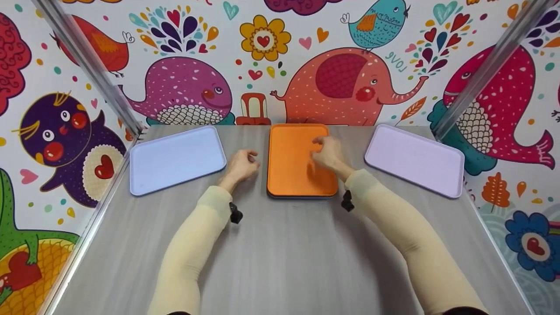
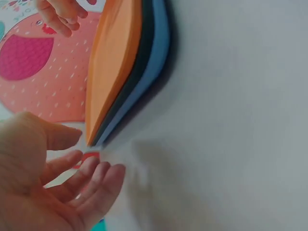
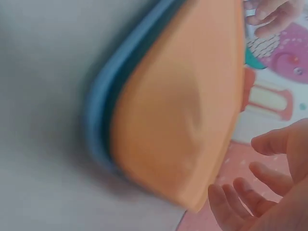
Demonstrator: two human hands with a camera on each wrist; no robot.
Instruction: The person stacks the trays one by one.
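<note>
An orange tray (image 1: 288,162) tops a stack in the middle of the table. Beneath it, a dark tray (image 2: 146,38) and a blue tray (image 2: 161,43) show at the edges in the left wrist view. My left hand (image 1: 243,165) is just left of the stack, fingers loosely bent, apart from the trays. Over the right part of the orange tray hovers my right hand (image 1: 329,152), casting a shadow on it. Its fingers (image 3: 252,197) are loosely bent in the right wrist view, with nothing between them.
A light blue tray (image 1: 177,161) lies at an angle on the left of the grey table (image 1: 280,258). On the right lies a lilac tray (image 1: 413,159), also angled. Metal posts (image 1: 490,74) and printed walls (image 1: 262,70) bound the table at the back and sides.
</note>
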